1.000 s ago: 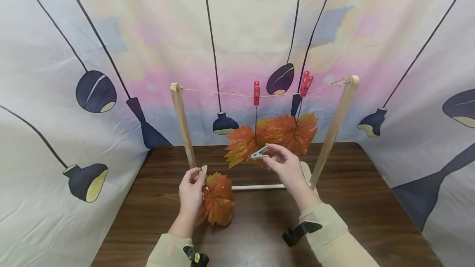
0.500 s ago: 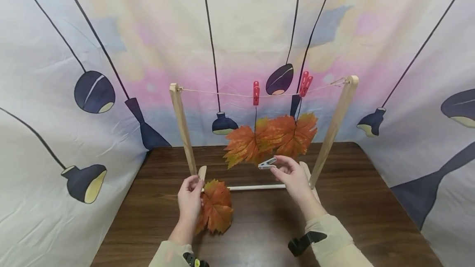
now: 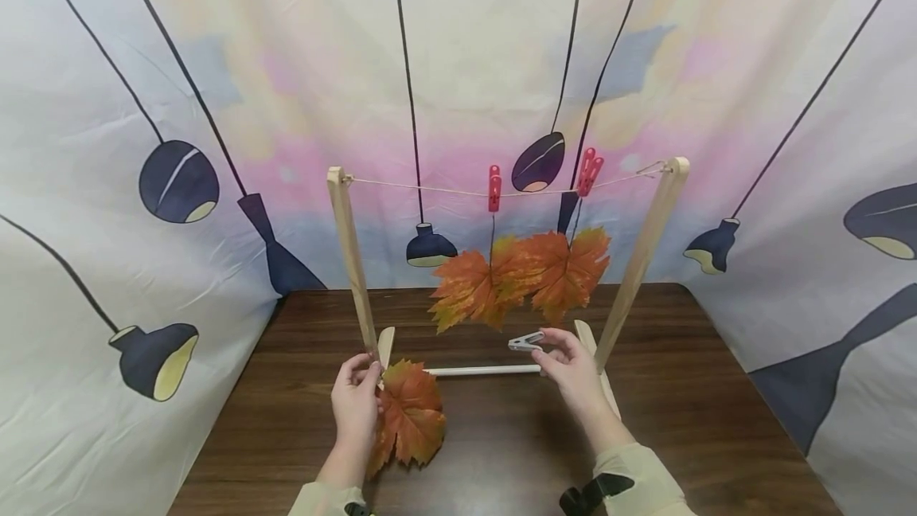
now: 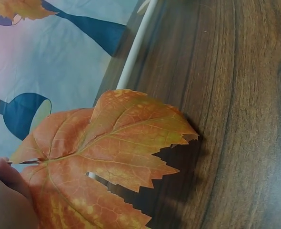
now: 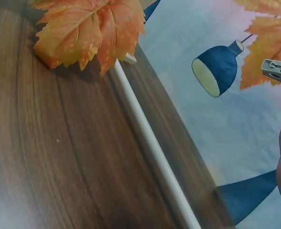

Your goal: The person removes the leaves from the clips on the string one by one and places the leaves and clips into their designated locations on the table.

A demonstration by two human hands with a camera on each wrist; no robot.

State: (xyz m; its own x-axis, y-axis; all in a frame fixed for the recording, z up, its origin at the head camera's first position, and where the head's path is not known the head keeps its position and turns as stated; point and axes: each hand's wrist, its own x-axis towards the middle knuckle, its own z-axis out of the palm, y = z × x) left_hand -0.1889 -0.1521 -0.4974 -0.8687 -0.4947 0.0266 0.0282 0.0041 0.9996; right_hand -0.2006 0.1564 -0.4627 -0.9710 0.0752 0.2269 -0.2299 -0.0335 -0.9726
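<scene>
My left hand (image 3: pixel 356 400) pinches the thin stem of an orange artificial maple leaf (image 3: pixel 413 416), whose blade hangs to the right of the fingers, low over the table. In the left wrist view the leaf (image 4: pixel 83 157) spreads out from the fingertips. Between thumb and fingers my right hand (image 3: pixel 573 369) holds a pale grey clothespin (image 3: pixel 525 342), its nose pointing left. Two more leaves (image 3: pixel 469 285) (image 3: pixel 566 265) hang by their stems from a string (image 3: pixel 411 184), held by red clothespins (image 3: pixel 494 188) (image 3: pixel 590 172).
The string runs between two wooden posts (image 3: pixel 351 261) (image 3: pixel 641 265) joined low down by a white rod (image 3: pixel 487 370). The frame stands on a dark wooden table (image 3: pixel 494 452). Behind it hangs a cloth (image 3: pixel 473 62) printed with lamps.
Both hands have come down and nearer, the left with its leaf and the right with the grey clothespin. The right has also shifted slightly rightward. The hanging leaves stay on the string.
</scene>
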